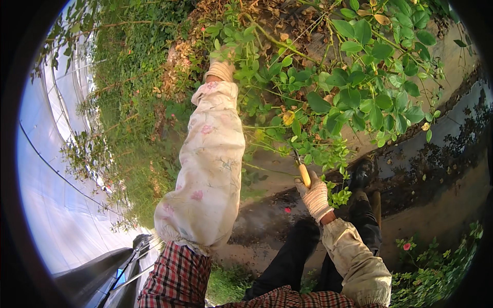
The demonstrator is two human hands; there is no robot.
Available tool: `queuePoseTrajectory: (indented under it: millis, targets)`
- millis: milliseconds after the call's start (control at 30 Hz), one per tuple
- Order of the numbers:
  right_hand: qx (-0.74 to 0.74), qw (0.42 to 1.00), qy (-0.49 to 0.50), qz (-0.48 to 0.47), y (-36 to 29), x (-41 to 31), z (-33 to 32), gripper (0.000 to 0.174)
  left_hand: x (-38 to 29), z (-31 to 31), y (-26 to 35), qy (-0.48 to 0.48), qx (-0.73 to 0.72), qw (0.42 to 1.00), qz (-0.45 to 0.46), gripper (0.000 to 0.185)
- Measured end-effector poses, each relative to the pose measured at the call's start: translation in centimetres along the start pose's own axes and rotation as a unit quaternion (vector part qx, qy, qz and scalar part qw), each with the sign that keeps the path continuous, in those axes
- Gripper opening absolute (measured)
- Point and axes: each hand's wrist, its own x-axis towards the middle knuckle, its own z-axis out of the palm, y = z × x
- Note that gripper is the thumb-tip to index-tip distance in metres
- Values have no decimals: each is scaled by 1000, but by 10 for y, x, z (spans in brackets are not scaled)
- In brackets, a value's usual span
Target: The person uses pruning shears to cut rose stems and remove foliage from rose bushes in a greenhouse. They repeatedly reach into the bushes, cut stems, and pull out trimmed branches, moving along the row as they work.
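Note:
My left hand point(222, 63), in a knitted work glove, reaches far forward into the rose bush. Leaves and bright light hide its fingers, so whether it grips a stem cannot be told. A stained floral sleeve cover point(210, 154) runs along that arm. Lower and to the right, my gloved right hand point(315, 195) grips the yellow handle point(304, 175) of a small cutting tool. The tool's dark metal end point(296, 156) points up among thin green rose stems, its tip partly hidden by leaves. Rose foliage point(350, 96) spreads just beyond this hand.
Dry brown leaves point(285, 19) lie beneath the bush. A dark wet strip point(423, 154) crosses the ground by my legs. One more rose plant with a pink bloom point(406, 246) grows at lower right. Plastic sheeting point(57, 184) forms the left side.

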Motion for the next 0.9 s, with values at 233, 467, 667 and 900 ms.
queuePoseTrajectory:
  millis: [233, 467, 667, 900]
  targets:
    - [-27, 1000, 9, -7, 8, 3, 2, 36, 28, 8, 13, -55, -26, 993, -97, 25]
    - [-7, 999, -10, 33, 11, 7, 3, 40, 1, 15, 27, -73, -77, 984, -143, 28]
    - [-40, 999, -5, 11, 11, 9, 2, 42, -20, 23, 29, -90, 12, 995, -29, 35]
    - [-5, 1000, -4, 10, 12, 10, 8, 40, -21, 25, 24, -65, 135, 984, 99, 43]
